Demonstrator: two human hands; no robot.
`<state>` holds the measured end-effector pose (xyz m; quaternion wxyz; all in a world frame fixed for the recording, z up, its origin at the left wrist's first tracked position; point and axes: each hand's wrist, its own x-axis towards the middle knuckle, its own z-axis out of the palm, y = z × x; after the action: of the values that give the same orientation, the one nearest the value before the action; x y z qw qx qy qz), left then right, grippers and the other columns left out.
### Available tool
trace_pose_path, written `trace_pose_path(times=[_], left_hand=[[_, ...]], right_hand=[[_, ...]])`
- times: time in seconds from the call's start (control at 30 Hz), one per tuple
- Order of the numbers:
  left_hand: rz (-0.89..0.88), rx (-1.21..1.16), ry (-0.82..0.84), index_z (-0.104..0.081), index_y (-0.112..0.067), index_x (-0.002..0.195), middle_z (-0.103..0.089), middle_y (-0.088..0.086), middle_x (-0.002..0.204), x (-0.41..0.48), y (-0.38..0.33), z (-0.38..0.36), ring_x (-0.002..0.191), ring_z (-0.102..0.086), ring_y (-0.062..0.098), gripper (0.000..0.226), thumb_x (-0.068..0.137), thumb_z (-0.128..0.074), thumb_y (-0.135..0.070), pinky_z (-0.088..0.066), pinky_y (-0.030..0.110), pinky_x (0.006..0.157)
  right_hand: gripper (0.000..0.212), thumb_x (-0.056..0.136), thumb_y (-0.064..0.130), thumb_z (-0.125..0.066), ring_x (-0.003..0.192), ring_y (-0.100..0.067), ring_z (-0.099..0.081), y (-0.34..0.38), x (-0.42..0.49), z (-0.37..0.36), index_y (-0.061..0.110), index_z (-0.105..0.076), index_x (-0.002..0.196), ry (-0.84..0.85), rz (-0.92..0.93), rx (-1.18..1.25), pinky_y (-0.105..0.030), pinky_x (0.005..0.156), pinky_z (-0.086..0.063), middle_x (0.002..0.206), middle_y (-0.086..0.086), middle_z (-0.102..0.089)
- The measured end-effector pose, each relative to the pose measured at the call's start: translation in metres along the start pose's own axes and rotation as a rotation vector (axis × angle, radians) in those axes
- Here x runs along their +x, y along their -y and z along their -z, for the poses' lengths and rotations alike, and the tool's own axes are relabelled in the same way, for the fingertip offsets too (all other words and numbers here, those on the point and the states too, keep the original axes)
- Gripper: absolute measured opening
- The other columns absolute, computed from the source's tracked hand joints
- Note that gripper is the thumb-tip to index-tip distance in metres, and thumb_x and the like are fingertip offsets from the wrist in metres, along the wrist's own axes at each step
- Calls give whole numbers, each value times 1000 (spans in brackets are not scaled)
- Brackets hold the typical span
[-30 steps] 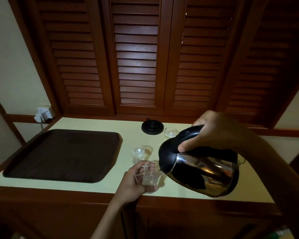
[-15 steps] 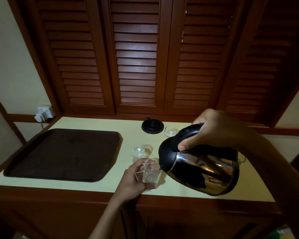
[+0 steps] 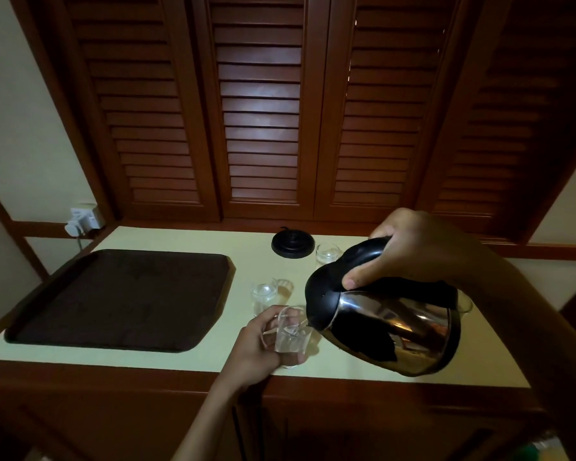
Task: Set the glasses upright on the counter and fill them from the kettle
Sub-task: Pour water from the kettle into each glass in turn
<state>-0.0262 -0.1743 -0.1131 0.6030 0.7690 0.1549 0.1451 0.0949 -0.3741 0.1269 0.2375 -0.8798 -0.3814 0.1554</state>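
My right hand (image 3: pixel 413 251) grips the black handle of a steel kettle (image 3: pixel 389 331), which is tilted to the left with its spout over a clear glass (image 3: pixel 291 339). That glass stands upright near the counter's front edge, and my left hand (image 3: pixel 256 351) is wrapped around its left side. A second glass (image 3: pixel 263 294) stands upright just behind it. A third glass (image 3: pixel 326 254) stands further back beside the kettle base. Another glass's rim (image 3: pixel 464 302) peeks out behind the kettle, mostly hidden.
A dark brown tray (image 3: pixel 120 297) lies on the left half of the pale counter (image 3: pixel 180 357). The black round kettle base (image 3: pixel 292 244) sits at the back, under the louvred wooden doors. A wall socket with a plug (image 3: pixel 84 219) is at the far left.
The kettle has stayed tilted over the held glass, shifting only slightly. My left hand has kept its hold on the glass at the same spot.
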Motion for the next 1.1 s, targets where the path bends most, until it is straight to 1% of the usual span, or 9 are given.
trace_pose_path(times=[0.2, 0.3, 0.4, 0.5, 0.6, 0.7, 0.8, 0.97, 1.1], left_hand=[[1, -8, 2, -67, -19, 124, -77, -10, 111, 0, 1, -1, 102, -74, 4, 68, 66, -93, 4, -58, 19, 87], [-10, 3, -2, -66, -19, 125, -77, -4, 113, 0, 1, -1, 103, -73, 2, 69, 66, -94, 3, -58, 17, 84], [-17, 14, 7, -66, -22, 124, -75, -12, 114, -2, -1, -2, 102, -71, -3, 68, 67, -93, 4, -59, 18, 83], [-21, 20, 7, -67, -23, 123, -75, -13, 114, -2, -1, -2, 106, -71, 2, 67, 67, -93, 1, -60, 23, 88], [-13, 20, 10, -67, -27, 120, -75, -17, 112, -3, -3, -4, 106, -70, 1, 66, 67, -93, 2, -59, 20, 85], [-14, 27, 19, -67, -26, 119, -75, -21, 110, -2, -3, -5, 104, -71, -1, 65, 67, -92, 3, -59, 18, 83], [-26, 32, 9, -67, -25, 122, -75, -16, 113, -2, -3, -6, 108, -70, 2, 66, 67, -94, -2, -59, 21, 87], [-23, 21, -2, -68, -20, 120, -77, -10, 113, -3, -1, -7, 107, -72, 6, 64, 65, -94, -1, -60, 27, 92], [-17, 4, 2, -68, -19, 120, -77, -9, 112, -2, 0, -7, 106, -73, 7, 64, 65, -94, 2, -59, 22, 86]], right_hand=[[56, 49, 59, -89, 61, -19, -72, -2, 1, -2, 10, -76, 73, -18, 1, -16, -33, 58, -49, 69, -5, -77], [61, 44, 63, -87, 62, -20, -73, -3, 2, -2, 10, -76, 72, -11, -5, -13, -34, 59, -50, 68, -5, -77], [60, 44, 63, -86, 60, -19, -72, -4, 2, -2, 11, -76, 72, -5, -13, -10, -34, 58, -50, 68, -5, -77], [52, 49, 59, -89, 55, -13, -69, -4, 2, -2, 13, -76, 70, -1, -14, -11, -34, 58, -50, 66, -3, -77], [49, 52, 57, -90, 52, -10, -67, -4, 2, -2, 13, -76, 69, 6, -19, -12, -32, 57, -50, 63, -1, -76], [54, 50, 59, -89, 53, -13, -68, -6, 3, -2, 11, -75, 69, 5, -11, -17, -33, 57, -49, 66, -4, -77], [62, 43, 65, -85, 59, -19, -72, -8, 4, -2, 11, -76, 71, -3, -7, -13, -35, 58, -50, 67, -6, -77], [52, 52, 57, -90, 57, -14, -70, -8, 3, -1, 11, -77, 71, -6, -11, -22, -33, 57, -49, 67, -4, -77], [56, 46, 61, -87, 60, -18, -72, -9, 4, -1, 12, -77, 71, -1, -12, -10, -33, 58, -51, 66, -3, -77]])
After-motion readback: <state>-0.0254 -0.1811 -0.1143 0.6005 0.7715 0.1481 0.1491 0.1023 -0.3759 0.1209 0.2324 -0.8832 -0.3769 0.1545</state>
